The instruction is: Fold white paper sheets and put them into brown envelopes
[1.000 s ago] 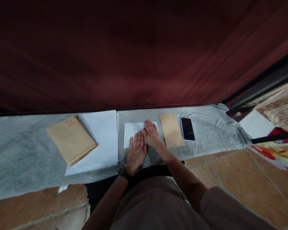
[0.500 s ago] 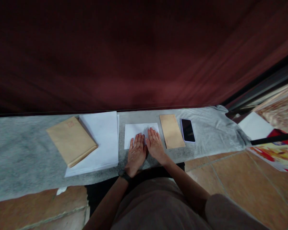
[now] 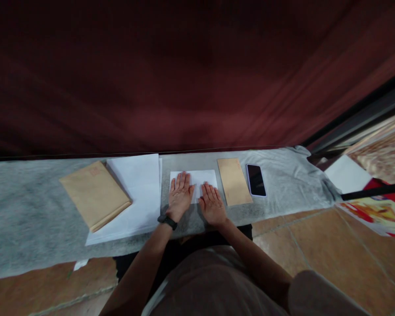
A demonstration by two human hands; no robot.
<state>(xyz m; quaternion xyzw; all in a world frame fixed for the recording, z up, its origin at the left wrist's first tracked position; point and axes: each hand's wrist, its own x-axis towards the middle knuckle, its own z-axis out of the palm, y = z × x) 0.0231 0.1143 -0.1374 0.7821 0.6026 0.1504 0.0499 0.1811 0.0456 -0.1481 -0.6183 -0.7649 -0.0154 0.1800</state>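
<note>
A small white sheet of paper (image 3: 202, 176), which looks folded, lies on the grey cloth in front of me. Flat on its left part rests my left hand (image 3: 180, 195), fingers stretched out, a dark band on the wrist. My right hand (image 3: 213, 205) lies open over the paper's lower right edge, fingertips on the sheet. Both palms hide much of the paper's near edge. Just right of it is a single brown envelope (image 3: 234, 181), apart from my right hand.
A stack of brown envelopes (image 3: 94, 193) lies partly over larger white sheets (image 3: 141, 188) on the left. A phone (image 3: 256, 180) sits right of the single envelope. Grey cloth (image 3: 289, 184) covers the narrow surface, against a dark red hanging fabric (image 3: 184, 87). A black bar (image 3: 375, 191) juts in at right.
My left hand has slid left and away from me across the paper. My right hand has drawn slightly back toward me. The hands are now farther apart.
</note>
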